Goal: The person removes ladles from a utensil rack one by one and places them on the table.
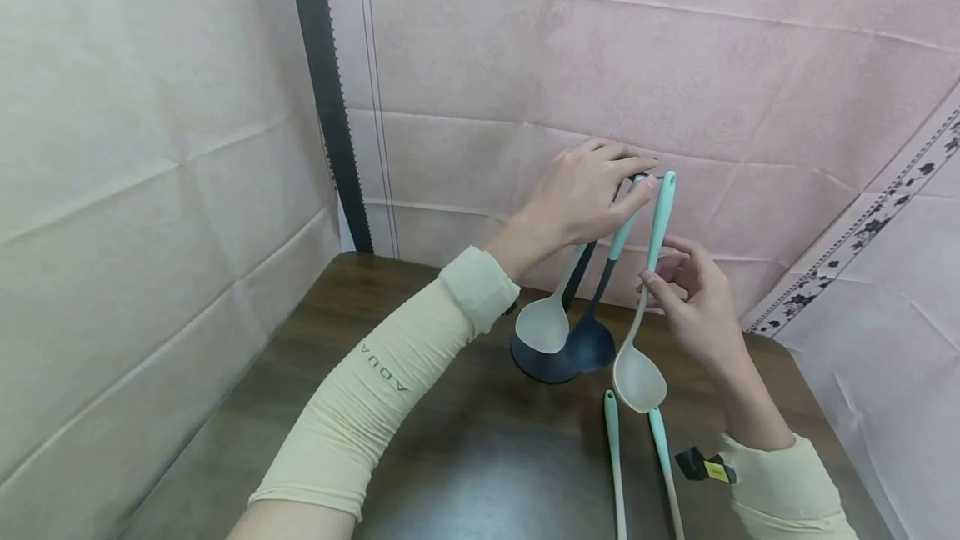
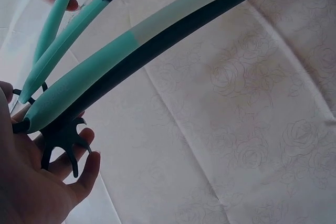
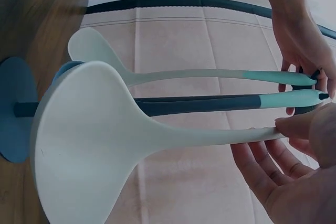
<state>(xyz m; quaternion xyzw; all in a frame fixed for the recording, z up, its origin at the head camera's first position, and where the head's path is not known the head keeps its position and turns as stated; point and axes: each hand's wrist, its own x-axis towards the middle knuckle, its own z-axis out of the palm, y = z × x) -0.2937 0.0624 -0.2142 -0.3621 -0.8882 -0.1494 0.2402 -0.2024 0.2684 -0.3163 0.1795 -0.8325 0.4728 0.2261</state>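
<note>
A dark utensil stand (image 2: 64,140) with a round base (image 1: 542,367) stands near the back of the table. My left hand (image 1: 588,194) grips its hooked top from above. A cream spoon (image 1: 543,325) and a dark blue ladle (image 1: 591,344), both with mint handles, hang from its hooks. On the right, my right hand (image 1: 697,307) pinches a cream ladle (image 1: 640,379) just below its mint grip, bowl downward. The upper end of that handle is right at a hook beside my left fingertips.
Two more mint-handled utensils lie on the brown table, a left one (image 1: 613,448) and a right one (image 1: 663,457), their far ends out of frame. Pale cloth walls (image 1: 637,48) enclose the table (image 1: 330,357) at the back and sides.
</note>
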